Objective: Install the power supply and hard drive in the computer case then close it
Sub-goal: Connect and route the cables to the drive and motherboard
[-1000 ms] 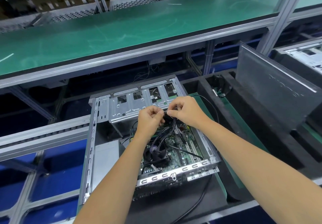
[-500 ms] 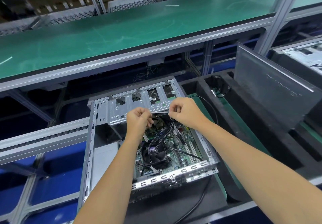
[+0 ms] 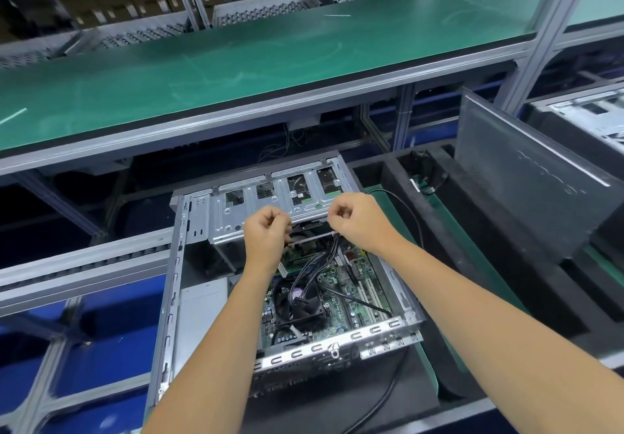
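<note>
1. Case open, side up, lying on a dark pad below the green worktop. All places below taken from the case.
2. Drive cage across the far end; board and fan in the near-right half; grey box, likely the power supply, in the near-left corner, partly behind the left forearm.
3. Left hand at the near edge of the cage, left of centre. Fingers curled tight, pinching the left end of a thin pale strip. What the strip is: cannot tell.
4. Right hand at the same edge, right of centre. Fingers curled, pinching the strip's right end, where a black cable bundle comes up from the board.
5. Key relation: strip's long axis runs left to right, along the near edge of the cage, spanning hand to hand. Bundle hangs toward the near side, down to the fan. Right hand nearer the bundle.
6. Judgement: cable tidying or tying in hand, before closing. Hard drive not identifiable; cage bays show only dark openings.
7. Side panel leaning upright, well off the right side of the case. Lid still off.
8. Risk, as judged: bundle sagging onto the fan if released slack.
</note>
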Available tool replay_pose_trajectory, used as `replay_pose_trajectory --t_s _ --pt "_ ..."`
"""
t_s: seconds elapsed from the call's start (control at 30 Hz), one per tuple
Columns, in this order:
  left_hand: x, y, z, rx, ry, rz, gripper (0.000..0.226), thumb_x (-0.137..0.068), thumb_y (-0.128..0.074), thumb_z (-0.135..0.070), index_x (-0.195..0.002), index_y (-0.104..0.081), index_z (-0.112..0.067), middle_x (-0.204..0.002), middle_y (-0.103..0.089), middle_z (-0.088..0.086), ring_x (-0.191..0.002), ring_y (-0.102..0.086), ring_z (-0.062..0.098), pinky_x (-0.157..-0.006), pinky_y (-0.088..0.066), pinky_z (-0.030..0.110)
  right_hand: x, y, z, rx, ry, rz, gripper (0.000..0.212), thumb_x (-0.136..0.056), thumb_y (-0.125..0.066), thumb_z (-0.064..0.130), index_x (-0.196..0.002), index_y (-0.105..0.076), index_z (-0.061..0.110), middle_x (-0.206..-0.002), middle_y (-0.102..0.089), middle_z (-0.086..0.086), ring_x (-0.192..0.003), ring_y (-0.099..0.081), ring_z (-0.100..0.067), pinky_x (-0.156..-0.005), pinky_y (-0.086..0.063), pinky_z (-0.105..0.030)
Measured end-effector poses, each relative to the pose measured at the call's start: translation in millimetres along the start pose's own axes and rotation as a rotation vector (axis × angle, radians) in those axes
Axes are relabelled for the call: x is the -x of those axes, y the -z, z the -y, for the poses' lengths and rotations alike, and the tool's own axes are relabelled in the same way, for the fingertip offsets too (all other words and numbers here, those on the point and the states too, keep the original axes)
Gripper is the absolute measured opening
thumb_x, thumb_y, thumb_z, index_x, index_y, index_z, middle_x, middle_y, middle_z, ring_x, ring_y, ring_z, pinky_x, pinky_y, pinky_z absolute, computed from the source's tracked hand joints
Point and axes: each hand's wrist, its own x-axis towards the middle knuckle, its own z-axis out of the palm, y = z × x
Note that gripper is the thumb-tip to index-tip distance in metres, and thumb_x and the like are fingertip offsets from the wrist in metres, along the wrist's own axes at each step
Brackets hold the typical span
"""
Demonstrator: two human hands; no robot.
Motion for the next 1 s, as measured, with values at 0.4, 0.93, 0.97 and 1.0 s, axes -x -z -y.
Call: replay_pose_trajectory --t_s 0.4,0.93,0.97,1.0 --pt "1.1 -1.6 6.4 -0.131 -0.069 0.028 0.028 -0.082 -0.054 -0.003 -0.055 -0.049 -0.01 -0.051 -0.043 0.002 -0.049 -0.037 0.015 -0.048 -0.036 0.028 0.9 -4.1 -0.4 0.057 -0.007 0.013 0.013 -0.085 -0.06 0.001 -0.073 -0.066 0.001 -0.062 -0.053 0.006 -0.053 -0.043 -0.003 -0.052 -0.037 -0.009" --pt "21.2 56.4 -19.6 -0.124 0.022 -0.004 0.038 -0.094 -0.051 -0.03 -0.064 -0.058 -0.006 -0.056 -0.056 -0.001 -0.053 -0.05 0.016 -0.053 -0.04 0.031 7.2 -61.1 82.4 -0.096 0.042 0.063 0.029 -0.096 -0.054 0.018 -0.069 -0.058 0.007 -0.063 -0.052 -0.004 -0.059 -0.042 -0.014 -0.059 -0.035 -0.032" --pt "22.0 62.0 -19.8 -0.131 0.013 -0.014 0.038 -0.093 -0.051 -0.029 -0.06 -0.055 -0.011 -0.053 -0.054 -0.003 -0.052 -0.049 0.015 -0.052 -0.038 0.03 8.2 -66.8 88.5 -0.097 0.048 0.067 0.029 -0.097 -0.053 0.019 -0.07 -0.058 0.007 -0.063 -0.052 -0.003 -0.059 -0.042 -0.014 -0.059 -0.035 -0.032" --pt "24.6 67.7 -19.7 -0.126 0.004 -0.025 0.039 -0.093 -0.051 -0.027 -0.056 -0.052 -0.014 -0.051 -0.052 -0.005 -0.051 -0.048 0.015 -0.051 -0.037 0.029 10.3 -72.0 94.9 -0.095 0.054 0.074 0.03 -0.097 -0.052 0.02 -0.072 -0.058 0.007 -0.063 -0.051 -0.001 -0.058 -0.042 -0.014 -0.058 -0.035 -0.032"
